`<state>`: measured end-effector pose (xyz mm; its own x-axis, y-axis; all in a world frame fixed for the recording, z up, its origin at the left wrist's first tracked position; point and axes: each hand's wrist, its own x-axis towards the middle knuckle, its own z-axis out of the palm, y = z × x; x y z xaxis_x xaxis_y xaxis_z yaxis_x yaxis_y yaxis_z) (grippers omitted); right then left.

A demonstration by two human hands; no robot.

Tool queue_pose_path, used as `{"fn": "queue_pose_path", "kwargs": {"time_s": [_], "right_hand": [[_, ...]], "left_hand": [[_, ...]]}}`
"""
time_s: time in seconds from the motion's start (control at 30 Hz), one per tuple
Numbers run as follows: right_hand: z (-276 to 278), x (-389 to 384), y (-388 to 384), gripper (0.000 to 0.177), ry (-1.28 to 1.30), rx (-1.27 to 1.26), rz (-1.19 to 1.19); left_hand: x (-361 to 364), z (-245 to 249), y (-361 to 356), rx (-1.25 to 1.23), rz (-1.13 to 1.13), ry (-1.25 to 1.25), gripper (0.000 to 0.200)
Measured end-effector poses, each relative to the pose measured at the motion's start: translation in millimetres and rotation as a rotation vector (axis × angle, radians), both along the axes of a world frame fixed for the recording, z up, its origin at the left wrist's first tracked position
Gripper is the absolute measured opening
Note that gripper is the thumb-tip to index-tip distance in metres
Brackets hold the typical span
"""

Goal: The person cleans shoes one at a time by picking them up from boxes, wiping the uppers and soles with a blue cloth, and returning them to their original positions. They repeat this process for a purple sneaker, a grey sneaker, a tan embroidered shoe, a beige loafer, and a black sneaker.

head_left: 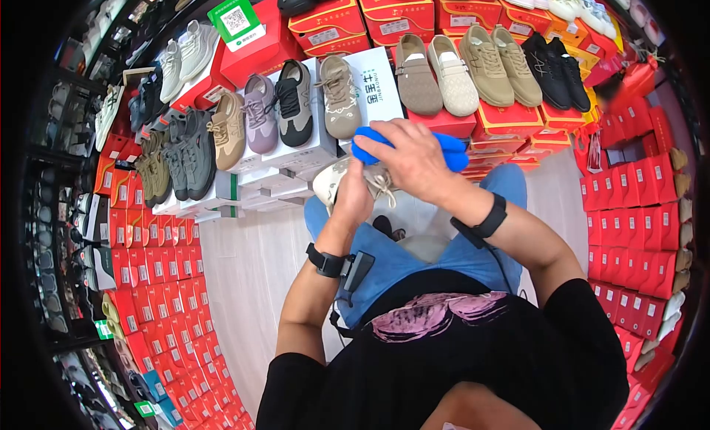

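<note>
My left hand (353, 199) is wrapped round a cream lace-up shoe (328, 184) in front of my knees. The shoe's light laces hang beside my fingers, and part of it is hidden behind my hands. Across the top of the shoe lies a bright blue cloth (452, 153), bunched up. My right hand (414, 156) is closed over this cloth, its fingers pointing left above the shoe. The two hands are close together. Just beyond them stand a taupe shoe with white trim (340, 97) and a white shoebox lid (376, 82).
Shoes, including a black-and-grey one (293, 104) and a tan pair (499, 64), line the display of boxes ahead. Stacked red shoeboxes (166, 282) rise at left, and more red shoeboxes (629, 186) at right. A green QR-code sign (237, 19) stands at the back. Pale floor (237, 282) shows below.
</note>
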<state>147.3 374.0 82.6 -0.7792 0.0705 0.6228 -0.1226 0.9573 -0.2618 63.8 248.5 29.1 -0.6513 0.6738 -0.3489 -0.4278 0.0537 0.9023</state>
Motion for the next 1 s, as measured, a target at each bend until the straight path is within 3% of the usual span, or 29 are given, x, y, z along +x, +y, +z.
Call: {"fn": "queue_pose_path", "kwargs": {"time_s": [0.07,0.2,0.33,0.43,0.5,0.53,0.6,0.73,0.8,0.93,1.0], "right_hand": [[-4,-4,-4,0.049,0.039,0.001,0.002],[-20,5,6,0.05,0.079,0.047,-0.039],[-42,20,32,0.052,0.088,0.056,-0.138],[-63,33,54,0.055,-0.03,0.01,-0.261],[-77,39,70,0.056,-0.186,-0.158,-0.37],[-66,35,69,0.056,-0.19,-0.16,-0.369],[-38,29,60,0.055,0.085,-0.153,-0.283],[-3,12,6,0.049,0.101,-0.029,0.01],[-7,9,-16,0.044,0.085,-0.018,0.106],[-18,7,-11,0.041,0.044,-0.103,0.06],[-24,6,5,0.039,0.069,0.019,-0.035]], "left_hand": [[2,20,0,0.403,0.032,-0.277,0.067],[3,20,-10,0.503,0.022,-0.377,0.07],[7,26,-9,0.528,0.07,-0.412,0.071],[7,21,-9,0.512,0.116,-0.401,0.073],[8,18,-11,0.508,0.141,-0.396,0.074],[7,18,-10,0.516,0.147,-0.404,0.074],[8,16,-9,0.514,0.157,-0.421,0.075],[9,7,5,0.509,0.123,-0.415,0.078],[14,16,5,0.507,0.22,-0.487,0.079],[14,20,0,0.597,0.209,-0.547,0.081],[17,23,-1,0.584,0.203,-0.522,0.084]]}}
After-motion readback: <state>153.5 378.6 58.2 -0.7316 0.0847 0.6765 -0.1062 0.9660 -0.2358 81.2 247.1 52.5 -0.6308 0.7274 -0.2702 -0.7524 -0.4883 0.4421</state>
